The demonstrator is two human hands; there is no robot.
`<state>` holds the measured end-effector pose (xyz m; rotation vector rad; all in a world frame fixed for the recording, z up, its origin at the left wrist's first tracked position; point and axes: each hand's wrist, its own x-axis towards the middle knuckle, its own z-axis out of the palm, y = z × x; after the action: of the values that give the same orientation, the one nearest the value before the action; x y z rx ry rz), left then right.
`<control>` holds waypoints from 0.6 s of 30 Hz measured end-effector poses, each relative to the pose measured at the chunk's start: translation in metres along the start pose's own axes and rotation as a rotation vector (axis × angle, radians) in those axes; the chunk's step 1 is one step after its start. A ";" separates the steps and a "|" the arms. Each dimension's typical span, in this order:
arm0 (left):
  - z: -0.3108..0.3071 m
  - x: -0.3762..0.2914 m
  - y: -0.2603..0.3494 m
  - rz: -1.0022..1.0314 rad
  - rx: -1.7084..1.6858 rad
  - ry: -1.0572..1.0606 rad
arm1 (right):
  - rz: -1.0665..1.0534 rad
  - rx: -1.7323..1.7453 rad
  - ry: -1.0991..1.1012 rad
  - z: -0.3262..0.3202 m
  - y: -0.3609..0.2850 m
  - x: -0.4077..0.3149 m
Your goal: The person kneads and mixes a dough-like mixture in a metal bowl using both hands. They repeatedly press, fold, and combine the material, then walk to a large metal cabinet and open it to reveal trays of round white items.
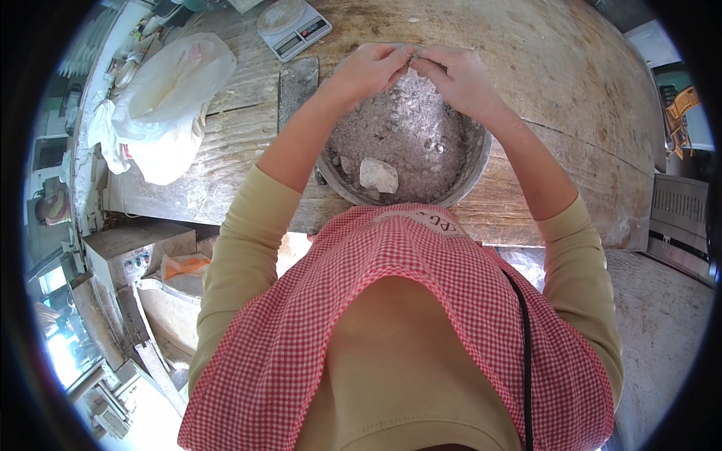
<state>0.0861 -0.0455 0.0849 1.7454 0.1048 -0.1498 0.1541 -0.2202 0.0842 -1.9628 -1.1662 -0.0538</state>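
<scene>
A round metal basin (479, 164) stands at the table's near edge, right in front of my apron. Loose grey-brown crumbly powder (389, 135) fills much of it, with small clumps throughout. One large pale chunk (378, 175) rests on the powder at the near left. Over the basin's far side, my left hand (377, 69) and my right hand (459, 79) meet at the fingertips. Between them they pinch a small grey-brown lump (414, 57), mostly covered by the fingers. Bright light falls on the powder below my hands.
A digital kitchen scale (299, 31) sits at the back left, with a dark flat slab (298, 84) left of the basin. White plastic bags (169, 101) stand at the table's left end. Below them is a machine with a control panel (137, 262). The wooden table (564, 73) extends rightward.
</scene>
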 end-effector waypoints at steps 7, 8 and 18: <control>0.021 -0.004 -0.018 -0.106 -0.268 0.073 | -0.112 -0.281 0.029 0.012 -0.008 -0.013; 0.022 -0.006 -0.022 -0.142 -0.292 0.048 | -0.163 -0.322 0.031 0.015 -0.008 -0.017; 0.029 -0.020 -0.056 -0.444 -0.517 -0.040 | -0.163 -0.315 -0.083 0.038 -0.004 -0.045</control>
<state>0.0565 -0.0634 0.0283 1.1823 0.4616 -0.4416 0.1124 -0.2256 0.0427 -2.1523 -1.4424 -0.2572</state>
